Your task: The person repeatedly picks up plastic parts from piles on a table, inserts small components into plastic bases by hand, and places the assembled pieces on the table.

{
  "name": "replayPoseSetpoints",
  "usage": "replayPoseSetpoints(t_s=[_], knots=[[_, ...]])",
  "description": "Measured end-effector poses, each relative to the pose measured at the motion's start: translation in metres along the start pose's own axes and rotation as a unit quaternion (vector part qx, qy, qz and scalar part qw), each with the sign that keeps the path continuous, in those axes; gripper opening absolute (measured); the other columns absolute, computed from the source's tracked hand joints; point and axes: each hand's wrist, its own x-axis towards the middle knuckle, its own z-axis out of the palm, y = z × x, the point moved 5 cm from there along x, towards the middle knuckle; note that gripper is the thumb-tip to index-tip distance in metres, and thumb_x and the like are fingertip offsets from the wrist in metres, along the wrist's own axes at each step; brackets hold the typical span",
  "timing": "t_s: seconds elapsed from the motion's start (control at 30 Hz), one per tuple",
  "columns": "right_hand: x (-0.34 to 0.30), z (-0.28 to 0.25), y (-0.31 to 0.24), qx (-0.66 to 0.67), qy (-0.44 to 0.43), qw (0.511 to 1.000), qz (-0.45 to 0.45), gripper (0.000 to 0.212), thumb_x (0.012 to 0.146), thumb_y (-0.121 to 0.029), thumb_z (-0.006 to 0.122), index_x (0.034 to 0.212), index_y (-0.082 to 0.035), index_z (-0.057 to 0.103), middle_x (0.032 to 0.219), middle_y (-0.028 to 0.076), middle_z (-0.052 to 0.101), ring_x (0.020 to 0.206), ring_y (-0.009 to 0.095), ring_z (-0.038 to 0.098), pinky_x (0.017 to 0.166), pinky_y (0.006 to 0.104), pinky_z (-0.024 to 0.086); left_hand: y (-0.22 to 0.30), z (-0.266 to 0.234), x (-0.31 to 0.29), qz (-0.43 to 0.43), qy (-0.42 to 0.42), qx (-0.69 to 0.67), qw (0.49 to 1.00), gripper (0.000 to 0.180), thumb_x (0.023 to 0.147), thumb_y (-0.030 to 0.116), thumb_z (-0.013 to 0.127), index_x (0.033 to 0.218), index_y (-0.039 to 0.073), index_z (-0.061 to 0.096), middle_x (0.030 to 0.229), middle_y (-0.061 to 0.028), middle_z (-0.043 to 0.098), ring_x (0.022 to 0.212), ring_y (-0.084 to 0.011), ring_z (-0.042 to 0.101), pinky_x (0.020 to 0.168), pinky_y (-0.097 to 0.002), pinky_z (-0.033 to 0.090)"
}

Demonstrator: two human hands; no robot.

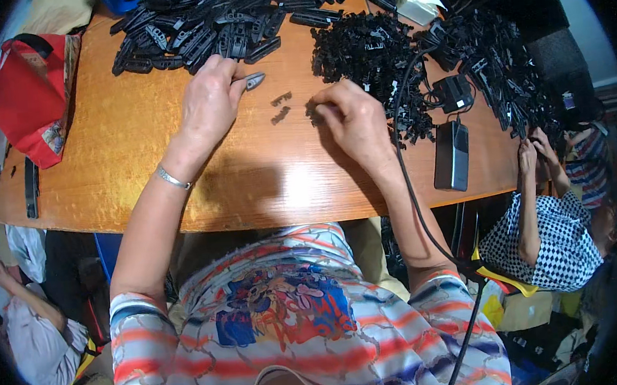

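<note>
Step in hand, best guess: handling small parts singly on the orange-brown wooden surface (133, 133) — left hand (209, 99) has its grip closed on a grey, elongated piece with a tapered end (255, 80), just short of the heap of long black plastic parts (197, 32). Right hand (352, 118) has its fingertips bent down at a small dark piece (312, 112), beside the heap of small black plastic parts (367, 52); can't tell if that grip pinches it or only touches. Two small dark notched strips (281, 115) lie loose between the hands, close together. Next move probably calls for a fine fingertip pinch on the small dark piece, grey one held steady — grey piece looks smooth and rigid, darker marking along it, rear end hidden by the fingers
</note>
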Motion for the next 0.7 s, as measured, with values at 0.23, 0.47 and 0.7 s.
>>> replayPoseSetpoints(t_s=[0.23,0.47,0.7], knots=[[-0.006,0.009,-0.007,-0.006,-0.005,0.999,0.034,0.011,0.093,-0.016,0.081,0.097,-0.006,0.078,0.095,0.016,0.075,0.087,0.039,0.075,0.078,0.0477,0.059,0.001,-0.006,-0.003,-0.040,-0.032,-0.029,0.998,0.013,0.094,0.007,0.079,0.099,0.000,0.069,0.097,-0.0180,0.070,0.091,-0.0401,0.070,0.079,-0.0471,0.055],[0.006,0.053,-0.049,-0.070,-0.070,0.991,0.088,0.032,0.090,-0.027,0.086,0.093,0.002,0.072,0.089,0.025,0.074,0.083,0.044,0.075,0.072,0.0518,0.059,0.005,-0.004,-0.009,-0.013,-0.041,-0.018,0.999,0.013,0.094,0.009,0.079,0.097,0.000,0.070,0.095,-0.0175,0.071,0.092,-0.0403,0.069,0.079,-0.0497,0.054],[0.010,0.066,-0.050,-0.096,-0.062,0.991,0.064,0.020,0.092,-0.010,0.073,0.106,0.001,0.065,0.098,0.027,0.071,0.080,0.048,0.073,0.072,0.0551,0.059,-0.017,0.001,-0.033,-0.274,-0.069,-0.375,0.883,0.012,0.103,0.013,0.075,0.107,0.003,0.069,0.093,-0.0090,0.075,0.086,-0.0209,0.072,0.072,-0.0362,0.055]])
